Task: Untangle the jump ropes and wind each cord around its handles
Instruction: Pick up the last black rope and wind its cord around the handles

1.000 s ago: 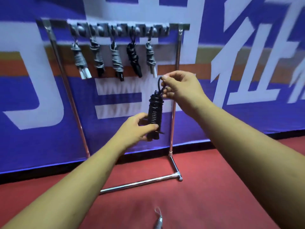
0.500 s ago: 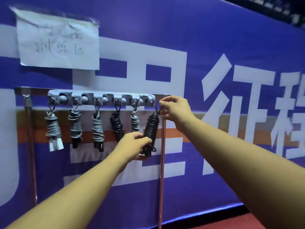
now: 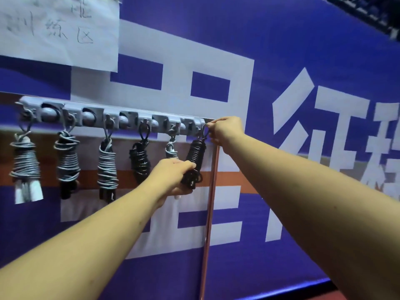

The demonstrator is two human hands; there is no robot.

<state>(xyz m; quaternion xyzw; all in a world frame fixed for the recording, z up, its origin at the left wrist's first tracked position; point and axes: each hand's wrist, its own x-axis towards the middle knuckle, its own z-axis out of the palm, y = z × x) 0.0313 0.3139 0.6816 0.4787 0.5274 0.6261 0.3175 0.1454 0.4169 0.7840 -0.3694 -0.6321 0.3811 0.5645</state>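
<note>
Two-handed, held the wound black jump rope (image 3: 195, 155) at the rack's (image 3: 112, 118) right end, gripped low in the left hand (image 3: 171, 176), loop (image 3: 204, 132) pinched by the right hand (image 3: 227, 133); needed the loop fully hooked before releasing.

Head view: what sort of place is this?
Probably a sports or training hall: wound jump ropes hang from a hook rack, backed by a big purple banner with a handwritten paper sign.
</note>
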